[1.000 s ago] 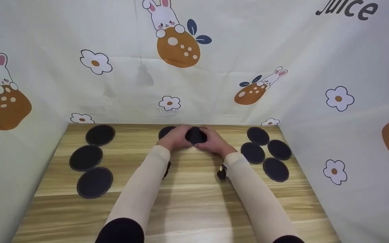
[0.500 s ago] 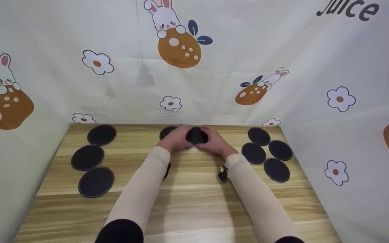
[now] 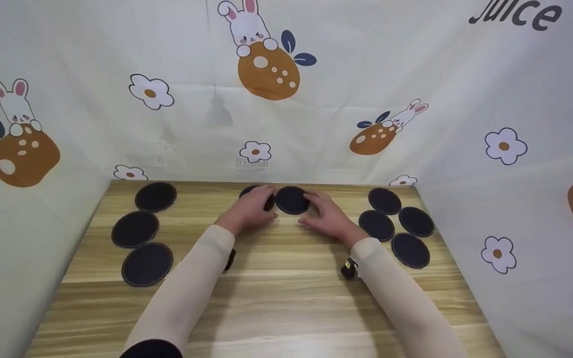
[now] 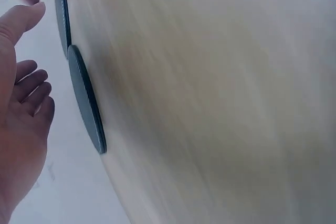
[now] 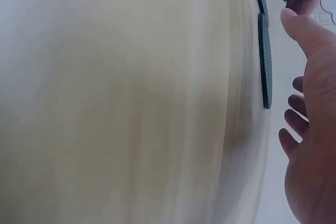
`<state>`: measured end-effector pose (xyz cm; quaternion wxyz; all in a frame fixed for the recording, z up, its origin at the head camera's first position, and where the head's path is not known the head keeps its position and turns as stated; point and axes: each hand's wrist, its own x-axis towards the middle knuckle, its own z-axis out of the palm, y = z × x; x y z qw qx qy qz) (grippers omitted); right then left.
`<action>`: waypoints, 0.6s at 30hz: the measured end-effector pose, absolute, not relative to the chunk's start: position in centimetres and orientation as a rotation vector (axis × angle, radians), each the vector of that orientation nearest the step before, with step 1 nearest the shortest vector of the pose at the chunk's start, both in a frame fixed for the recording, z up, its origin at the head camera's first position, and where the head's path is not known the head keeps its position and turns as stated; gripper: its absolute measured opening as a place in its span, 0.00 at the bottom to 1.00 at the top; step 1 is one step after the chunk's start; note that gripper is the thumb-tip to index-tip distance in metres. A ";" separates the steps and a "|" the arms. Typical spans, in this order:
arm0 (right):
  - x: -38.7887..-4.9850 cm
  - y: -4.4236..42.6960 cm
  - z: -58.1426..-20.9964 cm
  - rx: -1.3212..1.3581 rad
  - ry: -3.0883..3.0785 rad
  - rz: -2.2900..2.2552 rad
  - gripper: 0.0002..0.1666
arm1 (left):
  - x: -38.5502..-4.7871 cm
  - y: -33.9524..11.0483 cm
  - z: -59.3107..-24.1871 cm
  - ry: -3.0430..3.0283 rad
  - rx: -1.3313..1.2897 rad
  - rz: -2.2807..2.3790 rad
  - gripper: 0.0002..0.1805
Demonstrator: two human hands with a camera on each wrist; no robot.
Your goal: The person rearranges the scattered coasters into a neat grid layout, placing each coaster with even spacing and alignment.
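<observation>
Near the table's back edge a black round disc (image 3: 293, 200) lies flat, in full view between the two hands. My left hand (image 3: 250, 208) is over a second black disc (image 3: 249, 190), partly hiding it; its fingers are relaxed and grip nothing. My right hand (image 3: 330, 216) is at the right side of the middle disc, thumb and fingers spread apart, fingertips by the rim. In the left wrist view the two discs (image 4: 86, 100) lie nearly edge to edge, with the left hand (image 4: 23, 114) above them. The right wrist view shows the right hand (image 5: 315, 103) beside a disc (image 5: 265, 61).
Three black discs (image 3: 135, 229) form a column at the table's left. Several more discs (image 3: 376, 225) are grouped at the right. A printed cloth (image 3: 192, 124) rises behind the wooden table (image 3: 276, 298) and along both sides.
Both hands have let go of the middle disc and drawn apart, the left one leftward over the neighbouring disc, the right one rightward. The head view has shifted slightly.
</observation>
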<state>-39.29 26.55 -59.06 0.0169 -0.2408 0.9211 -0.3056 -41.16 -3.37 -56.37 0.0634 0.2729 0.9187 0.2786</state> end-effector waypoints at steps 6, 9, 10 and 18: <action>-37.6 28.3 -58.8 -0.773 2.894 -0.905 0.53 | -39.2 -5.4 -56.1 2.794 0.809 0.851 0.40; -36.9 29.0 -58.5 -0.778 2.904 -0.930 0.52 | -38.3 -6.4 -56.1 2.811 0.805 0.859 0.41; -36.7 29.2 -58.5 -0.766 2.902 -0.942 0.52 | -38.1 -6.7 -56.2 2.819 0.811 0.856 0.41; -34.8 30.7 -58.4 -0.669 2.912 -0.975 0.53 | -36.6 -9.1 -56.9 2.831 0.788 0.879 0.44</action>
